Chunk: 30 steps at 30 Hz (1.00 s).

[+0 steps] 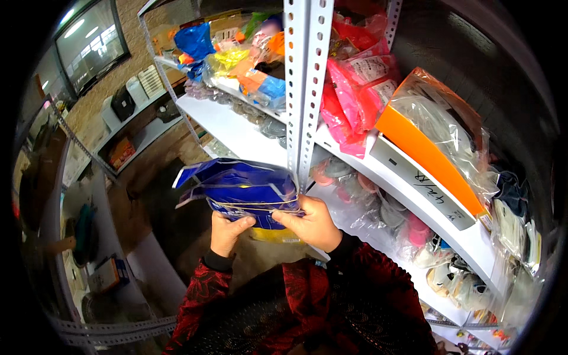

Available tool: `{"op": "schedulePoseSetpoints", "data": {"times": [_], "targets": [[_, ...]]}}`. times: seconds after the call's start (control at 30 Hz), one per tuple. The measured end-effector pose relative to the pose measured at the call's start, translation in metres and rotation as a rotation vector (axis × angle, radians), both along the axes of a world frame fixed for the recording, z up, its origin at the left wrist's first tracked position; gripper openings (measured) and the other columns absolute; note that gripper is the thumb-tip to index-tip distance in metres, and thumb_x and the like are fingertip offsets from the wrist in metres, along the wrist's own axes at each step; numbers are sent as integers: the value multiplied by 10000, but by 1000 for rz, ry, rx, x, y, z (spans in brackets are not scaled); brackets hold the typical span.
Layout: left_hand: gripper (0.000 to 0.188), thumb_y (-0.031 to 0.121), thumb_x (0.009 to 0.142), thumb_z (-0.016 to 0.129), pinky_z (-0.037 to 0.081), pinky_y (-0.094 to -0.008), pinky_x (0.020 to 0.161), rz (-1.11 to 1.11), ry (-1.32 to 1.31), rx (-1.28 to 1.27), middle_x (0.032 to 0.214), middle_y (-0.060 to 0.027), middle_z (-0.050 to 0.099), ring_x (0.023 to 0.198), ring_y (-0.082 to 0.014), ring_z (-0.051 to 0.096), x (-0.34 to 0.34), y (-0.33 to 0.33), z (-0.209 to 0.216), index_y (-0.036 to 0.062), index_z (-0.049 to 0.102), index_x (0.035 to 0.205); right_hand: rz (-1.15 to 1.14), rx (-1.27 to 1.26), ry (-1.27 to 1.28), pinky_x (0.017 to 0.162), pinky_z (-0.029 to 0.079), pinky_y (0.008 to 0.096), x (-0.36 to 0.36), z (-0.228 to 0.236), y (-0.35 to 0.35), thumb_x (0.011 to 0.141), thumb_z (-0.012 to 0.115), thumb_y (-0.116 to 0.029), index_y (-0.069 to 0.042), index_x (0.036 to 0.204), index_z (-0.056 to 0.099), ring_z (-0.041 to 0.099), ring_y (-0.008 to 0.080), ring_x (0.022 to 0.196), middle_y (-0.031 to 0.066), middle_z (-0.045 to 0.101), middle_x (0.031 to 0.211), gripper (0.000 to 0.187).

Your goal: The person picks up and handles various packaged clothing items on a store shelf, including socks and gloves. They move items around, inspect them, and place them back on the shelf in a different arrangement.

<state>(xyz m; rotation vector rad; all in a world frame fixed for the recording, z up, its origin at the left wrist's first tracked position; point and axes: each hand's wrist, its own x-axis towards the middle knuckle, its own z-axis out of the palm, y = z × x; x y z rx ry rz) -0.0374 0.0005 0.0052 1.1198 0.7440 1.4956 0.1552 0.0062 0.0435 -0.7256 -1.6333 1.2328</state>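
Observation:
A bundle of blue plastic packets (248, 180) is held between my two hands at the middle of the view, in front of the shelf post. Thin tan bands, like rubber bands, run across its near side, and a yellow part shows at its underside. My left hand (229, 232) grips the near left edge, thumb on top. At the right end, my right hand (313, 223) pinches the bundle with its thumb pressed on the front. The fingers of both hands are mostly hidden beneath it. Clear film flaps stick out at the bundle's left end.
A white perforated metal post (309, 77) rises just beyond the bundle. Right of it, shelves hold pink bags (361, 89), an orange box (435, 157) and bagged shoes (455, 281). Colourful packets (236, 62) fill the far shelf. Another shelf unit (133, 148) stands at the left.

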Motion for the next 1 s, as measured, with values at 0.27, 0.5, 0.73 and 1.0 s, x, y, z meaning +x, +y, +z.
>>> {"op": "schedulePoseSetpoints", "data": {"times": [0.27, 0.5, 0.73, 1.0], "targets": [[512, 56, 694, 735, 432, -316, 857, -20, -229, 75, 1069, -64, 576, 962, -187, 555, 33, 16, 45, 26, 501, 1148, -97, 121, -75, 940, 383, 323, 33, 9, -15, 723, 723, -86, 23, 1282, 347, 475, 177, 1113, 96, 500, 1199, 682], [615, 268, 891, 540, 327, -334, 993, -272, -185, 263, 1322, -155, 389, 1201, -214, 403, 87, 40, 85, -45, 256, 1338, -523, 58, 191, 677, 462, 239, 86, -6, -54, 825, 623, -73, -41, 986, 572, 553, 84, 774, 16, 611, 890, 173], [684, 178, 879, 523, 271, -298, 1033, -239, -97, 234, 1383, -214, 288, 1283, -239, 307, 152, 81, 117, -102, 121, 1356, -788, 307, 595, 760, 455, 280, 154, 0, -104, 764, 640, -71, -42, 1108, 485, 553, 157, 845, 49, 557, 978, 378], [497, 71, 802, 581, 418, -289, 850, -104, -107, 74, 1072, -156, 526, 978, -198, 528, 179, 109, 137, -129, 350, 1194, -766, 505, 665, 909, 430, 381, 206, 1, -105, 837, 579, -94, 11, 1207, 416, 549, 237, 1015, 128, 541, 1134, 418]]}}
